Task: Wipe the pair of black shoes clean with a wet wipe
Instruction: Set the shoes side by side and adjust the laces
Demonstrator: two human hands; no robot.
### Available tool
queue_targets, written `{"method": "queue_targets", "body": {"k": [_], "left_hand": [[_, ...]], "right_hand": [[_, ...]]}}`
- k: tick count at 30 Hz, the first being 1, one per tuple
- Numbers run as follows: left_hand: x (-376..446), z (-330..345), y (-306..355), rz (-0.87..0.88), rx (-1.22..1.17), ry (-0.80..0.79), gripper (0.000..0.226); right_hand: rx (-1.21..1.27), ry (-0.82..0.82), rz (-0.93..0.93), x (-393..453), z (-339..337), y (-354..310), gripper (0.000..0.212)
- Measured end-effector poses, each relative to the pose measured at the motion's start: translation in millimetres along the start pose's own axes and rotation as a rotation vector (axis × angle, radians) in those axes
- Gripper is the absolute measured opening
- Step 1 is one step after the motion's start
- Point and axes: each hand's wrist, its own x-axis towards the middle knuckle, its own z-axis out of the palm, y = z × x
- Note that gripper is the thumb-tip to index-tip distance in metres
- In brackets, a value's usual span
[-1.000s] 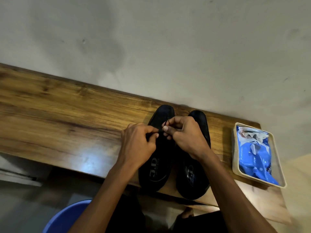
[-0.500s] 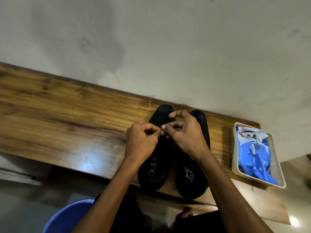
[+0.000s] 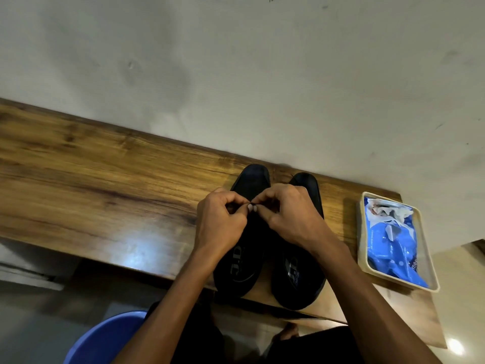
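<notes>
Both hands have drifted slightly toward the counter's [image 3: 105, 179] back edge: left hand [image 3: 223, 224] and right hand [image 3: 291, 216] stay curled, pinching something small and dark, unidentifiable, above the left shoe [image 3: 244, 258]; right shoe [image 3: 296, 279] just beside it. Wiping not yet begun; wet wipes pack [image 3: 391, 237] lies in the tray [image 3: 430, 258] at the right end.

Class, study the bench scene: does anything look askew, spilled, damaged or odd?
Mostly tidy. The blue wipes pack lies crumpled in its tray, its top torn open. Both black shoes overhang the bench's near edge slightly.
</notes>
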Motion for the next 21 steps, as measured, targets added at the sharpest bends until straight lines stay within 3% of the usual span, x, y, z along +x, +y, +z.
{"method": "queue_targets", "body": {"k": [3,6,9,13,21], "left_hand": [[0.0,0.3,1.6,0.002,0.021,0.002,0.002],[0.5,0.1,2.0,0.000,0.033,0.000,0.005],[0.8,-0.1,1.5,0.024,0.053,0.009,0.006],[1.0,-1.3,0.8,0.044,0.094,0.004,0.006],[2.1,-2.4,-1.0,0.014,0.063,-0.011,0.002]], "right_hand": [[-0.014,-0.037,0.036,2.1,-0.1,-2.1,0.013],[0.105,-0.204,0.167,5.6,-6.5,-1.4,0.016],[0.333,-0.338,0.322,10.4,-12.6,-2.4,0.033],[0.309,-0.403,0.315,15.3,-16.1,-5.1,0.054],[0.282,-0.138,0.287,1.2,-9.7,0.6,0.010]]}}
